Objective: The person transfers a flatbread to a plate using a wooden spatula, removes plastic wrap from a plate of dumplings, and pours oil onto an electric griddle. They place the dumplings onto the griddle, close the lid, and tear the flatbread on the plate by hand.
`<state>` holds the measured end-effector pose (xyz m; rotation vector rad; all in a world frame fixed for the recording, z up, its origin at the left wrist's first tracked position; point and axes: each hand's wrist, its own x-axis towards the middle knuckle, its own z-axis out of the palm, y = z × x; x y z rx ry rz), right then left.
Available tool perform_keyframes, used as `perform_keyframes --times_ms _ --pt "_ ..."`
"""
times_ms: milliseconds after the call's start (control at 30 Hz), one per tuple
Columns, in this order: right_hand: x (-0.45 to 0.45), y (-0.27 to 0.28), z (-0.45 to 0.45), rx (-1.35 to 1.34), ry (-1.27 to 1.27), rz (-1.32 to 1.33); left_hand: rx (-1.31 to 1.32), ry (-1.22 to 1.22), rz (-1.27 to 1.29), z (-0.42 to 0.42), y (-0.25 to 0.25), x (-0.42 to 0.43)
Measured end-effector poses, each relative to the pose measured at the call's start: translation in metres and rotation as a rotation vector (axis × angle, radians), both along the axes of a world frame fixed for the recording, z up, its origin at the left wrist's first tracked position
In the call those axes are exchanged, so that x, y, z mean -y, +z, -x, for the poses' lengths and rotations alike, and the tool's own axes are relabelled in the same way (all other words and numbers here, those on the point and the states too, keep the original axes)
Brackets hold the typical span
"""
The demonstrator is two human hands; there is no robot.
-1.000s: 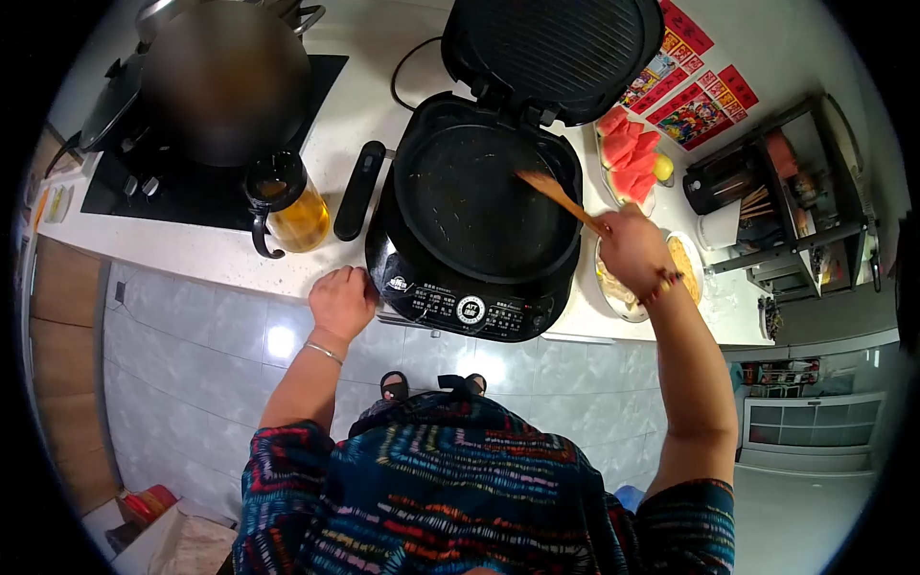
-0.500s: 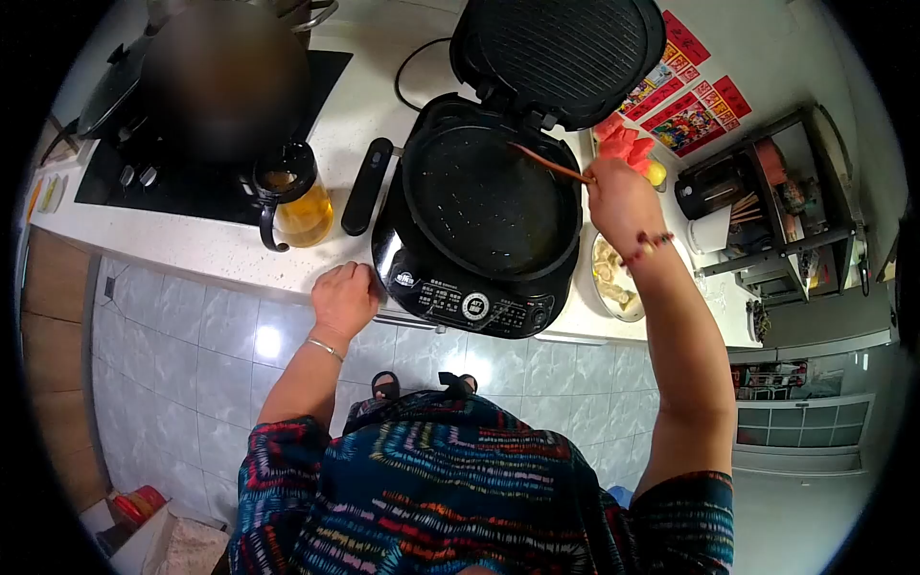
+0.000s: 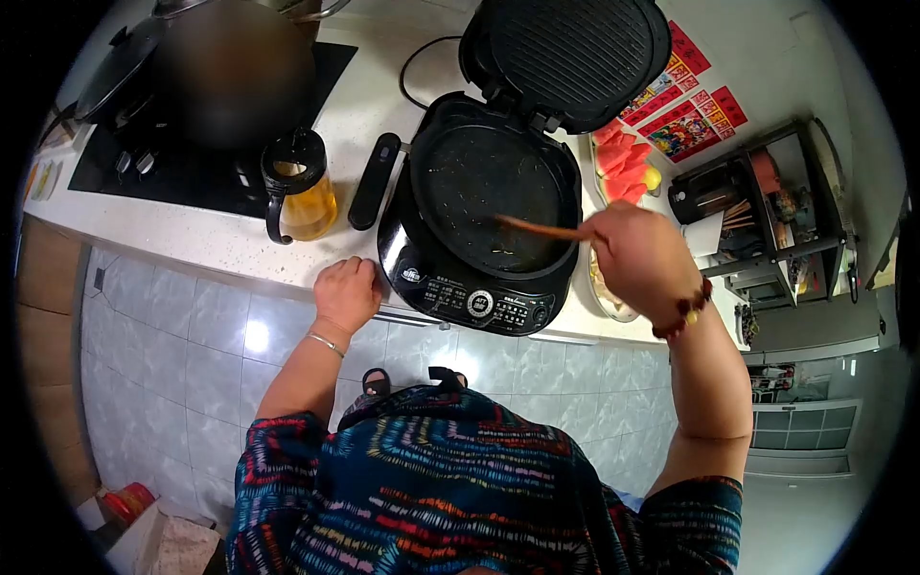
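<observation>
My right hand (image 3: 637,251) is closed round a slim reddish-brown wooden utensil (image 3: 546,228), above the right rim of the pan. The utensil's far end is over the lower middle of the black round pan (image 3: 479,182), whose surface has shiny wet spots; I cannot tell whether it touches. The pan belongs to a black electric griddle with a control panel (image 3: 479,305) in front and a ridged lid (image 3: 570,57) raised behind. My left hand (image 3: 347,292) rests with curled fingers on the counter's front edge, left of the griddle, and nothing shows in it.
A glass jug (image 3: 311,209) of yellow liquid stands left of the pan's black handle (image 3: 375,182). Beyond it is a black cooktop (image 3: 105,168) with a blurred dark round thing. On the right are watermelon pieces (image 3: 621,163), a partly hidden dish (image 3: 613,305) and a rack (image 3: 815,244).
My right hand has moved toward me with the wooden utensil, whose end went from the pan's upper right to its lower middle. My left hand stays on the counter edge.
</observation>
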<state>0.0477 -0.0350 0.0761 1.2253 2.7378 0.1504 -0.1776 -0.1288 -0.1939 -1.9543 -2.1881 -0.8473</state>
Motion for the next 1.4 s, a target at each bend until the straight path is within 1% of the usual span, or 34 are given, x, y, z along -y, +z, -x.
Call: perform_keyframes --times_ms 67,133,233,267,300,333,367,400,433,467,533,567,633,667,733,800,833,867,900,933,1000,1067,1100,1133,1167,1233,1267,1333,1367,1400 --pt "-0.020 -0.010 0.005 -0.038 0.008 -0.040 -0.003 -0.003 -0.004 0.001 0.000 0.000" --pt "-0.041 -0.027 0.010 -0.109 -0.038 -0.169 -0.009 -0.010 -0.019 0.001 0.002 0.001" --pt "-0.049 -0.058 0.013 -0.172 -0.053 -0.181 -0.028 0.007 -0.013 -0.001 0.003 0.000" --pt "-0.048 -0.075 0.008 -0.023 0.028 -0.124 -0.040 -0.035 -0.018 -0.001 0.003 -0.001" --pt "-0.034 -0.092 0.004 -0.008 0.076 -0.161 -0.023 -0.026 -0.029 -0.001 0.002 -0.001" --pt "-0.001 -0.078 0.014 -0.080 -0.077 -0.024 -0.004 -0.018 -0.040 -0.001 0.001 -0.002" --pt "0.013 -0.097 0.011 -0.142 -0.216 0.117 -0.008 -0.024 -0.040 -0.002 -0.001 -0.002" --pt "0.036 -0.101 0.014 -0.180 -0.282 0.147 -0.015 -0.021 -0.040 -0.002 -0.002 -0.003" --pt "0.052 -0.110 0.010 -0.256 -0.274 0.179 -0.056 -0.017 -0.033 -0.002 -0.002 -0.003" --pt "0.068 -0.109 0.010 -0.237 -0.243 0.160 -0.066 -0.001 0.030 -0.005 0.005 -0.001" --pt "0.078 -0.129 0.005 -0.203 -0.299 0.273 -0.044 0.004 0.065 -0.004 0.003 -0.001" --pt "0.078 -0.122 0.002 -0.219 -0.308 0.273 -0.059 -0.007 0.064 -0.004 0.002 -0.001" --pt "0.081 -0.103 -0.008 -0.280 -0.101 0.288 -0.074 0.039 0.091 -0.005 -0.001 -0.001" --pt "0.079 -0.102 -0.016 -0.293 -0.106 0.289 -0.087 0.033 0.091 -0.006 -0.001 -0.001" --pt "0.074 -0.100 -0.037 -0.462 -0.017 0.268 -0.106 0.088 0.091 -0.009 -0.001 -0.002" --pt "0.062 -0.099 -0.072 -0.583 -0.084 0.206 -0.104 0.090 0.119 -0.008 -0.004 -0.001" --pt "0.049 -0.103 -0.093 -0.604 -0.117 0.134 -0.101 0.098 0.117 -0.009 -0.005 -0.001" --pt "0.035 -0.110 -0.118 -0.683 -0.166 0.069 -0.097 0.108 0.115 -0.008 -0.005 0.000" --pt "0.017 -0.125 -0.148 -0.657 -0.212 -0.035 -0.139 0.080 0.123 -0.005 -0.003 0.004" --pt "0.000 -0.135 -0.177 -0.607 -0.347 -0.021 -0.147 0.084 0.128 -0.008 0.001 0.009" --pt "-0.026 -0.157 -0.231 -0.447 -0.458 -0.049 0.099 0.155 -0.077 -0.014 0.008 0.021" --pt "-0.042 -0.178 -0.265 -0.440 -0.491 -0.031 0.358 0.271 -0.212 -0.006 0.007 0.032" --pt "-0.048 -0.189 -0.277 -0.445 -0.437 -0.052 0.330 0.230 -0.340 -0.015 0.026 0.029" --pt "-0.055 -0.200 -0.286 -0.451 -0.380 -0.071 0.315 0.169 -0.405 -0.024 0.045 0.030" --pt "-0.060 -0.203 -0.290 -0.463 -0.363 -0.057 0.260 0.153 -0.401 -0.038 0.069 0.025" --pt "-0.069 -0.204 -0.294 -0.207 -0.319 0.056 0.177 0.071 -0.440 -0.073 0.104 0.005" --pt "-0.071 -0.203 -0.294 -0.216 -0.301 0.063 0.151 0.004 -0.480 -0.096 0.119 -0.008" --pt "-0.071 -0.201 -0.296 -0.245 -0.267 0.023 0.297 -0.195 -0.373 -0.152 0.144 -0.033" --pt "-0.074 -0.204 -0.299 -0.229 -0.235 -0.012 0.397 -0.233 -0.248 -0.178 0.152 -0.046" --pt "-0.075 -0.199 -0.299 -0.231 -0.222 -0.009 0.134 -0.321 -0.226 -0.198 0.159 -0.060"
